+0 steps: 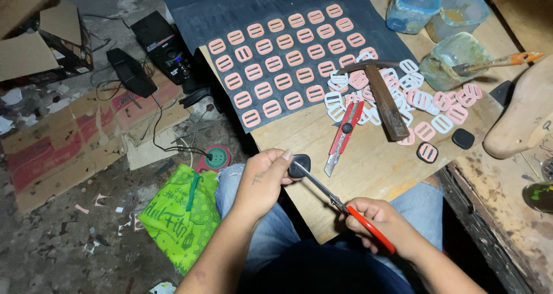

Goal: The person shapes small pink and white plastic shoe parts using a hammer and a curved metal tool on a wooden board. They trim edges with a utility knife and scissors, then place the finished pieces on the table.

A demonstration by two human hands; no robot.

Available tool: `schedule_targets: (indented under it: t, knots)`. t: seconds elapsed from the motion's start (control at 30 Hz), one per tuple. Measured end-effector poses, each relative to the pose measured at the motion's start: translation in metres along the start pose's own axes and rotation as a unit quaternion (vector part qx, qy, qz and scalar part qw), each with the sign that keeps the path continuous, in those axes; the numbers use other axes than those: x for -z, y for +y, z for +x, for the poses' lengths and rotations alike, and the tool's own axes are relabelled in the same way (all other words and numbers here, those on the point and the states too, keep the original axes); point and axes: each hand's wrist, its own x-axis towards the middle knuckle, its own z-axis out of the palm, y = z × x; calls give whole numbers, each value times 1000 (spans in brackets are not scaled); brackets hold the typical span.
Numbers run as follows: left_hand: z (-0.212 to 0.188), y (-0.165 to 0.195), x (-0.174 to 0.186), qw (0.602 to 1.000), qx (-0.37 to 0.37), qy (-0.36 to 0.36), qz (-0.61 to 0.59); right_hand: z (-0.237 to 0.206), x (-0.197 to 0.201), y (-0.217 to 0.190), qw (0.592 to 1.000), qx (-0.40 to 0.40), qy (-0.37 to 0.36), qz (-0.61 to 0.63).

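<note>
head | worn camera, steep downward look | close over lap and wooden board (368,167) | single view

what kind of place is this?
Probably a small handcraft workshop, perhaps for shoes or bags. Rows of pink buckle pieces lie on a dark sheet, glue tubs and a hammer sit on the wooden board, and cardboard scraps litter the floor.

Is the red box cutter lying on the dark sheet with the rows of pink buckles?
No, the red box cutter lies on the bare wooden board, below the dark sheet, beside the hammer.
</note>
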Motion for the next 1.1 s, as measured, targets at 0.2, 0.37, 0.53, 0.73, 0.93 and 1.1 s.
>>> schedule_targets:
  t: [0.2,0.37,0.53,0.73,0.93,1.1]
  knots:
    - [1,-5,-1,1000,-1,2,-1,-5,-5,-5,999,3,15,-28]
    - [3,-14,-1,999,-21,28,7,-6,-10,2,999,26,17,-20]
    - [4,-18,-3,993,-13,55,-101,-1,-9,12,991,97,-63,68]
    - [-5,-9,-10,978,13,7,-208,0,-6,18,976,143,-118,117]
    - [-5,-9,-10,977,51,20,-207,2,-4,16,976,145,-130,94]
    - [-2,-16,-8,975,38,42,-213,0,-5,13,970,134,-151,137]
